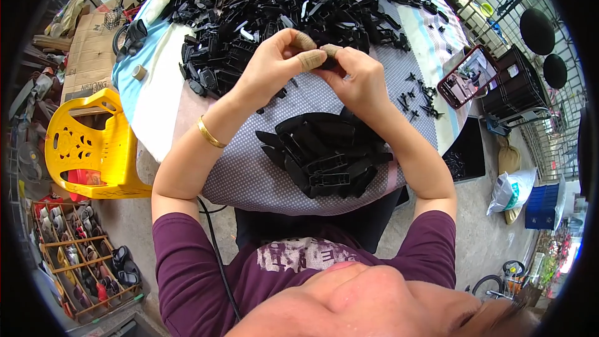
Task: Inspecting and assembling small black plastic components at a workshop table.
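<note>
My left hand (277,62) and my right hand (357,75) meet over the table, fingertips pinched together. Tan tape wraps several of the fingers. Whatever sits between them is small and mostly hidden; only something dark shows there. Beyond and below the hands spreads a large heap of black plastic parts (249,19). Closer to my body, a smaller pile of black plastic parts (327,156) rests on the tablecloth between my forearms. To the right of my right hand lie several small black spiky pieces (424,101).
A phone (469,76) stands tilted at the table's right edge. On the left are a roll of tape (139,72) on the patterned tablecloth (234,178) and a yellow plastic chair (93,146) beside the table. A black cable (215,246) hangs by my left arm.
</note>
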Demonstrator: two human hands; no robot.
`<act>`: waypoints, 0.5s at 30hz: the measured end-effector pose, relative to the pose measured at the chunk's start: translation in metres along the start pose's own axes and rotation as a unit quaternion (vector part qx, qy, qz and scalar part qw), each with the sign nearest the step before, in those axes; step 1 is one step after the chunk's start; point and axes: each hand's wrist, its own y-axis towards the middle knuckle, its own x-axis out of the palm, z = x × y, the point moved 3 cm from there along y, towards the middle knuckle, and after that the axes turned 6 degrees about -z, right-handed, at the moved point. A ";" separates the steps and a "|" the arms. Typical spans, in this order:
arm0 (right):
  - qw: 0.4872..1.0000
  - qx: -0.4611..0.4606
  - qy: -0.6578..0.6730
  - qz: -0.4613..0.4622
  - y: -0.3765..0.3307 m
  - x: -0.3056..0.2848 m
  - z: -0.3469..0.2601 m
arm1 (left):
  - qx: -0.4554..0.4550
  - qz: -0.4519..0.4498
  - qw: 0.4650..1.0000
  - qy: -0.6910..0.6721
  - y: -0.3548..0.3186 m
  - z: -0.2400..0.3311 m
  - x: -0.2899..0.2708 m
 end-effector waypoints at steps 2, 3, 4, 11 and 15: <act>0.999 -0.038 -0.031 -0.003 0.000 -0.002 -0.003 | -0.031 0.032 0.999 -0.007 0.001 -0.007 0.002; 0.998 -0.045 -0.042 -0.016 -0.001 -0.002 -0.005 | -0.030 0.033 0.999 -0.006 0.000 -0.007 0.001; 0.997 -0.053 -0.053 -0.030 -0.001 -0.002 -0.006 | -0.042 0.002 0.997 -0.058 0.000 -0.008 0.002; 0.993 -0.108 0.030 -0.048 0.001 -0.003 -0.007 | -0.044 -0.074 0.996 -0.035 -0.004 -0.005 0.013; 0.991 -0.126 0.031 -0.028 0.005 -0.008 0.005 | -0.023 -0.120 0.990 -0.071 -0.004 -0.005 0.013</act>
